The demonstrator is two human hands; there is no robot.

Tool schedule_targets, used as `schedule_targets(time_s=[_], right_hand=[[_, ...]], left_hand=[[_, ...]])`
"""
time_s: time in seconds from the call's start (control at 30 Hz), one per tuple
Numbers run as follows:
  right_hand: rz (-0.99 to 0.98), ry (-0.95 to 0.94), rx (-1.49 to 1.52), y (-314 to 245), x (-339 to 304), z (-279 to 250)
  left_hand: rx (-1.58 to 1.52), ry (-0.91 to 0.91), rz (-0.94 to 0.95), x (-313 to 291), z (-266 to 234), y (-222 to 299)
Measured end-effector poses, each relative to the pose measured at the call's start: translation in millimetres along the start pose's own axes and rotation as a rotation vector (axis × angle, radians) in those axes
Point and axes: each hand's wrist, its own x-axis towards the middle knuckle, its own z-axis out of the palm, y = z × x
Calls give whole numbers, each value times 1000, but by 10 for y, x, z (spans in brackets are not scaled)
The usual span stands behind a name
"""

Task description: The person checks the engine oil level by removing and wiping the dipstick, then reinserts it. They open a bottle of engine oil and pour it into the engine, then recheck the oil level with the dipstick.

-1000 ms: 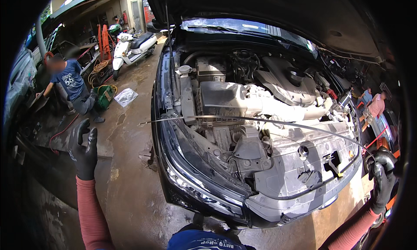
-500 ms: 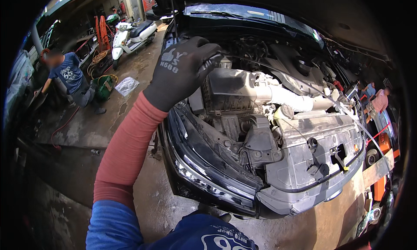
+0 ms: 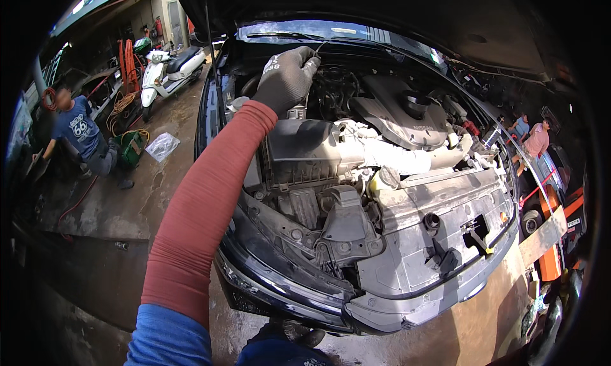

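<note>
My left hand [image 3: 289, 76], in a black and grey glove, reaches over the left rear of an open engine bay. Its fingers are pinched on a long thin strand [image 3: 323, 46], which runs away to the right; whether it is a rod, cord or hose I cannot tell. Under my forearm sits a black air filter box [image 3: 302, 140], joined to a wide pale intake duct [image 3: 407, 159]. Behind the duct lies the dark engine cover [image 3: 382, 115], with a round black funnel-like piece [image 3: 417, 105] on it. My right hand is out of view.
The raised bonnet [image 3: 382, 10] hangs overhead, with a thin upright prop [image 3: 211, 67] at its left. A person [image 3: 83, 127] crouches at left by a green container [image 3: 132, 148]. A white scooter [image 3: 167, 76] stands behind. People [image 3: 536, 140] and orange equipment [image 3: 550, 261] are at right.
My left hand has moved farther over the engine bay toward the windscreen, fingers still closed on the strand. The view has shifted, so the car appears farther left.
</note>
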Motion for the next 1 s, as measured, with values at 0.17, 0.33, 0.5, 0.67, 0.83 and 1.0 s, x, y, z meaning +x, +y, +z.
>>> schedule_targets(time_s=[0.17, 0.33, 0.5, 0.67, 0.83, 1.0], right_hand=[[159, -179, 145, -382, 118, 627], [131, -286, 31, -630, 459, 1417], [241, -391, 20, -768, 608, 1788], [241, -363, 66, -663, 621, 1979], [193, -377, 159, -503, 610, 2150], [91, -325, 162, -260, 520, 2384]], left_hand=[[-119, -30, -36, 375, 780, -531], [-47, -15, -101, 530, 1546, -1124], [-128, -82, -148, 528, 2024, -1352], [-42, -257, -147, 581, 2309, -1578], [-12, -180, -82, 632, 2662, -1927], [-80, -128, -48, 598, 2729, -2154]])
